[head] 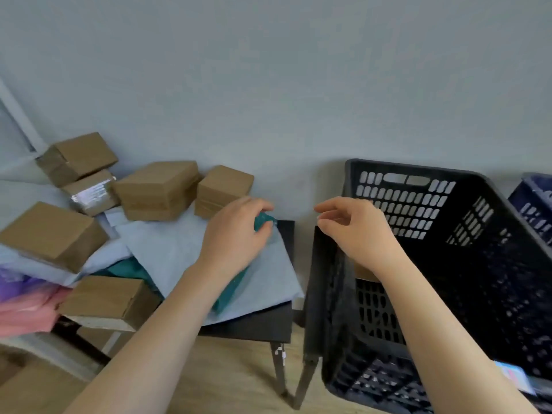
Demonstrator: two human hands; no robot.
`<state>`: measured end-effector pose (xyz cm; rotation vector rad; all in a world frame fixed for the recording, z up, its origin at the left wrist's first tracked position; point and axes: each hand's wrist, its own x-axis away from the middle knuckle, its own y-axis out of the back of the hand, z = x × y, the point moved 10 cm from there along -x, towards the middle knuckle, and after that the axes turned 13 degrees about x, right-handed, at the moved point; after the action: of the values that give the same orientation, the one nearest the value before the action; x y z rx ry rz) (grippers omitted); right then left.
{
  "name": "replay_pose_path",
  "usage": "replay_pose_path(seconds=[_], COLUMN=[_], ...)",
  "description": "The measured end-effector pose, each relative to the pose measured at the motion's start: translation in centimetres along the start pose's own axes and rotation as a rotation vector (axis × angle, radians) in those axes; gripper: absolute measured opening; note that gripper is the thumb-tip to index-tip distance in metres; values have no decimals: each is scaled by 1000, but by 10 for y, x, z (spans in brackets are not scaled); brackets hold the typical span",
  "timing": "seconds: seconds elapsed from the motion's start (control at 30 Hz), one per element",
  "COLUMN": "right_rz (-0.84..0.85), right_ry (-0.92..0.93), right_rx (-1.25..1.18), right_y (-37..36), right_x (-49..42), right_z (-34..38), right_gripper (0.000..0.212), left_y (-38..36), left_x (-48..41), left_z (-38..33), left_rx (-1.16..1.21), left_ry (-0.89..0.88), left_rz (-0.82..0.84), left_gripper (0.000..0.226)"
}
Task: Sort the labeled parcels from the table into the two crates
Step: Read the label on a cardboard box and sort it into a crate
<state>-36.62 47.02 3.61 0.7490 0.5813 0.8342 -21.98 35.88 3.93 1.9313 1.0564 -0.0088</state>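
forearms point(155, 339) come in from the near edge, the left over the surface point(260, 324), the right over the black crate point(403, 171). left hand point(236, 234) lies on a teal parcel point(264, 221), fingers curled round its far end, which pokes out between thumb and fingertips. the parcel's long axis runs near-left to far-right under the palm. it lies on grey mailers point(167, 249), with brown boxes point(155, 189) further left. right hand point(355, 228) hovers over the crate's near-left rim, fingers loosely bent, holding nothing. the crate stands just right of the surface, so the carry looks like a short swing rightward over that rim. a blue crate point(534, 198) sits further right, and no label shows to say which crate is due.
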Motion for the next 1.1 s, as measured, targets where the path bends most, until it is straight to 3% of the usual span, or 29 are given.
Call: replay_pose_path(seconds=[0.37,0.83,1.1], right_rz=[15,-6,106], right_ry=[-39,40,64], right_rx=[-63,69,-26], right_y=[-129,-210,-270], right_x=[-10,-45,-118], right_z=[111,170,184], right_gripper=[21,30,46], left_y=[95,129,149], left_x=[33,25,-24], left_z=[134,227,304], left_rx=[-36,-31,96], left_ry=[42,60,246], left_rz=[35,-32,-131], left_gripper=[32,49,74])
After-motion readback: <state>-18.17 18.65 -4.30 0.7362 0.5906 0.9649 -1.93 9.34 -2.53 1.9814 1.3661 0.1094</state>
